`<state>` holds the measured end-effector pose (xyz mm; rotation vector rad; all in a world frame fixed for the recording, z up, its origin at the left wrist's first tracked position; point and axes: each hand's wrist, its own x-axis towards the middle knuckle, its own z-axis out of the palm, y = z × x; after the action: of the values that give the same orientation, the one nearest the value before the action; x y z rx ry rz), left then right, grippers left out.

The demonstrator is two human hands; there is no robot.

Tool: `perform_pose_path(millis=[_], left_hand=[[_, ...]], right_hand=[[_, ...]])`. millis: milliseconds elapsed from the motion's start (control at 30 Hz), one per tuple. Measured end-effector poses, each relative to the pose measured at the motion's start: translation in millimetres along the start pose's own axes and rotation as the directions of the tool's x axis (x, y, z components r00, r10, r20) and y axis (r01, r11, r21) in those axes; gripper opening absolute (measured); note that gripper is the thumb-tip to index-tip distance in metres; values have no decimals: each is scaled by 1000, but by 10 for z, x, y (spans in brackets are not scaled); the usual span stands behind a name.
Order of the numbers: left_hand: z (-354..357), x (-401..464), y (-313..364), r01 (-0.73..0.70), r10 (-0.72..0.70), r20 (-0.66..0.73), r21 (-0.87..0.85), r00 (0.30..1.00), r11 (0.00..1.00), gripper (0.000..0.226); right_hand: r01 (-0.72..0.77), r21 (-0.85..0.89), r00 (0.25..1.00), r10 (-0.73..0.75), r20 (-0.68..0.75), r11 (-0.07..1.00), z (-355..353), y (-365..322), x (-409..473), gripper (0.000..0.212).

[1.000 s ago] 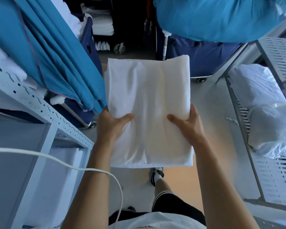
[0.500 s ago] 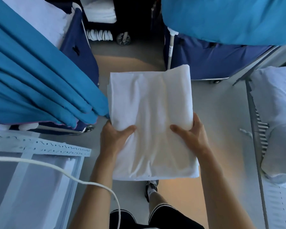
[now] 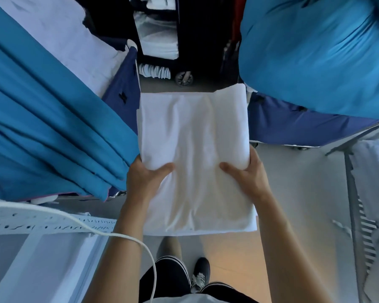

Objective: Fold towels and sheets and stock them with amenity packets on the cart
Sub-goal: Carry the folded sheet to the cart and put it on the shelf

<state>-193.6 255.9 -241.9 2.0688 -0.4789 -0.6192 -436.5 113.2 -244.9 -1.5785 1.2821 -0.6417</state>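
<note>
A folded white sheet (image 3: 193, 136) lies flat across both my hands, held out in front of me above the floor. My left hand (image 3: 146, 180) grips its left edge with the thumb on top and the fingers underneath. My right hand (image 3: 246, 179) grips the right edge the same way. Straight ahead stands a dark cart (image 3: 160, 40) with white folded linen on its shelves and a wheel showing at its base.
Blue fabric (image 3: 42, 127) hangs over a navy linen bin at left; a blue bag (image 3: 315, 51) bulges over another navy bin (image 3: 293, 125) at right. A white perforated shelf (image 3: 48, 224) is at lower left, a metal rack with white bundles (image 3: 372, 182) at right. A white cable (image 3: 118, 235) crosses my left arm.
I have walked forward with the sheet held level; the dark cart ahead is nearer and the white shelf has slid back to my lower left. Both grips are unchanged.
</note>
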Motion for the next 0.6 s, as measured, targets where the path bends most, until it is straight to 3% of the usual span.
perform_pose_path(millis=[300,500,600], left_hand=[[73,1555,217,58,-58,0,-15,998,998,69],[82,2675,275,107,-107,23,29,994,994,82],[91,3142,371,100,-101,60,26,993,995,74]], right_hand=[[5,-43,1000,-5,9,999,718,-421,1394,80],[-38,-53,999,39,21,998,1288,-656,2266,73],[-61,-55,998,62,6,997,1487,-779,2582,71]])
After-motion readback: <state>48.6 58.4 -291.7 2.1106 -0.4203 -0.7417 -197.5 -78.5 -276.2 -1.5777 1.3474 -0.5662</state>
